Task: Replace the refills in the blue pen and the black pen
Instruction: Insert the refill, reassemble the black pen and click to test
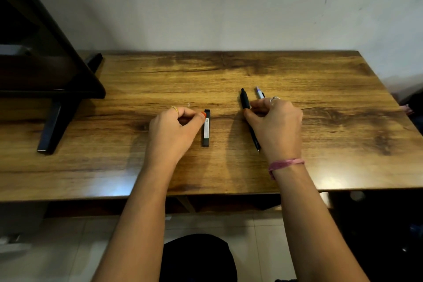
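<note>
On the wooden table [229,71], my right hand [277,121] curled loosely over the black pen [245,99], the blue pen [259,92] just beside it. My left hand [174,128] pinched at the refill box [206,130]. Both pens looked unopened, so everything remained.

You're working in dim, warm light from above; glare patches are shining on the desk's [229,71] near edge, soft shadows are falling left, and wide-angle distortion is bending the edges.
</note>
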Demonstrator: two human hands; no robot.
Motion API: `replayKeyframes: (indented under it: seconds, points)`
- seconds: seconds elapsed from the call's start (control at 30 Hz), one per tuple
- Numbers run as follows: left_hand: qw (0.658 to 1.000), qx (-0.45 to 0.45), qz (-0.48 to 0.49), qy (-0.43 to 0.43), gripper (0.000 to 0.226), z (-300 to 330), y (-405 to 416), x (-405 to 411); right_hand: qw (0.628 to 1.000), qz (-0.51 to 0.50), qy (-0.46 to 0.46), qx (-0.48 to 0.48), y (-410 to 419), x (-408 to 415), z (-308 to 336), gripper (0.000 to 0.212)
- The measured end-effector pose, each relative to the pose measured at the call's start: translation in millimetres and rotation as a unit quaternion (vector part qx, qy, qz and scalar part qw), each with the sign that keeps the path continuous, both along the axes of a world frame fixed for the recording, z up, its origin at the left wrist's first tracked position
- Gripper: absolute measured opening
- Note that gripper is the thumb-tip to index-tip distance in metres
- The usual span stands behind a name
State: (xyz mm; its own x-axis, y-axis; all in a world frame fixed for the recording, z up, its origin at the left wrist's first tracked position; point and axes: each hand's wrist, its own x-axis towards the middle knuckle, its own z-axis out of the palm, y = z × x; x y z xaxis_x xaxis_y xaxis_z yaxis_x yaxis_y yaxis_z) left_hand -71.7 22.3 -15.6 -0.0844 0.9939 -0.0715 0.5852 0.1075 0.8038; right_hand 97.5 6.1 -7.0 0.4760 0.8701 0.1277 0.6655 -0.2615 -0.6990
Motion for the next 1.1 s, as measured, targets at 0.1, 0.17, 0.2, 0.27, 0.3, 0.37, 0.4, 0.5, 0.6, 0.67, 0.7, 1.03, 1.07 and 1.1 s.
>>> replayKeyframes:
  seconds: [0.1,0.17,0.2,0.27,0.3,0.37,0.4,0.5,0.6,0.67,0.7,1.03,1.07,1.1]
  points:
    - [1.0,-0.023,-0.02,0.007,0.011,2.8,-0.4,-1.2,1.0,-0.005,0.01,0.017,-2.0,6.3,5.4,0.02]
    - [0.999,-0.046,-0.028,-0.008,0.015,4.8,-0.9,-1.7,0.999,-0.01,0.031,0.04,-4.0,13.5,11.0,0.018]
    - [0.998,-0.056,-0.029,-0.02,0.016,5.6,-1.4,-1.0,0.998,-0.014,0.039,0.051,-5.4,17.2,13.7,0.017]
    - [0.997,-0.067,-0.028,-0.033,0.014,7.0,-3.0,2.0,0.996,-0.022,0.052,0.069,-8.0,23.3,16.6,0.015]
    - [0.997,-0.067,-0.026,-0.034,0.012,7.3,-3.7,3.9,0.995,-0.026,0.063,0.076,-9.1,25.1,17.2,0.013]
    - [0.997,-0.062,-0.021,-0.041,0.01,7.4,-4.7,7.8,0.993,-0.03,0.087,0.077,-10.5,27.1,17.0,0.011]
    - [0.997,-0.06,-0.021,-0.046,0.011,7.2,-5.0,10.2,0.992,-0.031,0.096,0.075,-10.8,27.7,16.5,0.01]
    - [0.997,-0.054,-0.029,-0.04,0.012,6.0,-4.8,19.1,0.991,-0.033,0.115,0.068,-11.3,31.0,14.2,0.01]
    - [0.998,-0.041,-0.033,-0.038,0.008,4.1,-3.8,28.1,0.99,-0.035,0.122,0.067,-11.7,34.6,11.7,0.011]
    - [0.998,-0.033,-0.035,-0.038,0.008,2.9,-3.1,32.6,0.989,-0.036,0.124,0.07,-11.8,36.5,10.7,0.012]
    - [0.998,-0.031,-0.035,-0.038,0.008,2.5,-2.9,34.4,0.989,-0.036,0.123,0.07,-11.9,37.2,10.4,0.012]
    - [0.998,-0.025,-0.046,-0.045,0.008,1.8,-4.1,49.9,0.991,-0.03,0.114,0.062,-12.5,38.5,8.9,0.013]
    - [0.998,-0.023,-0.045,-0.044,0.007,2.0,-4.2,50.4,0.991,-0.03,0.113,0.061,-12.7,38.3,9.2,0.013]
    - [0.998,-0.022,-0.043,-0.043,0.008,2.0,-4.3,50.6,0.991,-0.03,0.113,0.06,-12.9,38.2,9.5,0.013]
